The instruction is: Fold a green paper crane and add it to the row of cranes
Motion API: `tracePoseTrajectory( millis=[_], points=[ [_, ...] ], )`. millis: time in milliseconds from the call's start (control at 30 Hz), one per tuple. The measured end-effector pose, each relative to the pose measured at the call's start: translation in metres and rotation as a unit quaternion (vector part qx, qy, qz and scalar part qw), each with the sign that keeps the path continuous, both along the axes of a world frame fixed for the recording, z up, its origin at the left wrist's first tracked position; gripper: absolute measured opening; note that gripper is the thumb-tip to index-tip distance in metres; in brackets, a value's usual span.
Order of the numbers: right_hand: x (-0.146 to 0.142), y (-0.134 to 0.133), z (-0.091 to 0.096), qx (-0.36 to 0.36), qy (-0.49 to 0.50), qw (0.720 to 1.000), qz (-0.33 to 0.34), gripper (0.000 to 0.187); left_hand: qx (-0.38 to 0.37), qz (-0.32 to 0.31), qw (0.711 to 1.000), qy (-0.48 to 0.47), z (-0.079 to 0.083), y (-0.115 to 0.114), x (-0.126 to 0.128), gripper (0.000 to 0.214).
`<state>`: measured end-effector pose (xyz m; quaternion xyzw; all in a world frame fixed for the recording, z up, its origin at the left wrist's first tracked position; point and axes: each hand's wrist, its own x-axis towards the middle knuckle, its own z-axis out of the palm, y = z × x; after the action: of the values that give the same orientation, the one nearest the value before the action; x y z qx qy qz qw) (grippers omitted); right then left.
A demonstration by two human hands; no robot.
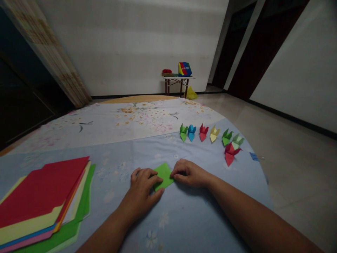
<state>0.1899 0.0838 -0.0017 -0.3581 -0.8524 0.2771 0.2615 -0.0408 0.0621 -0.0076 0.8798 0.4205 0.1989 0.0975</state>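
A small folded piece of bright green paper (163, 175) lies on the cloth-covered table between my two hands. My left hand (144, 188) rests over its left side, fingers spread, with the thumb and fingertips on the paper's lower left edge. At the right corner, my right hand (190, 173) has its thumb and index finger pinched on the paper, the other fingers curled. The paper's left edge is partly hidden beneath my left fingers.
A stack of coloured paper sheets (44, 196), red on top, sits at the left. Several folded paper cranes, among them a red one (231, 153) and a blue one (192, 132), stand at the right. Farther off, a small table (179, 78) stands against the wall.
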Motion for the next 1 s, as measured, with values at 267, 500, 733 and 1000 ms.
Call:
tracePoseTrajectory(
  millis=[267, 500, 733, 1000],
  points=[
    [0.0014, 0.0001, -0.0016, 0.001, 0.003, 1.000, 0.006, 0.019, -0.002, 0.006, 1.000, -0.004, 0.0013, 0.0005, 0.0012, 0.020],
    [0.0014, 0.0007, -0.0032, 0.005, 0.003, 1.000, 0.005, 0.017, -0.012, 0.014, 1.000, 0.001, 0.0021, -0.0014, 0.0024, 0.020],
    [0.0040, -0.0004, -0.0002, -0.011, 0.005, 1.000, 0.009, 0.018, -0.004, 0.006, 1.000, -0.008, -0.0012, 0.0004, 0.0001, 0.020],
    [0.0055, -0.0008, 0.0024, -0.031, 0.002, 0.999, 0.009, 0.019, -0.012, 0.007, 1.000, 0.002, -0.0016, 0.0003, -0.0016, 0.021]
  ],
)
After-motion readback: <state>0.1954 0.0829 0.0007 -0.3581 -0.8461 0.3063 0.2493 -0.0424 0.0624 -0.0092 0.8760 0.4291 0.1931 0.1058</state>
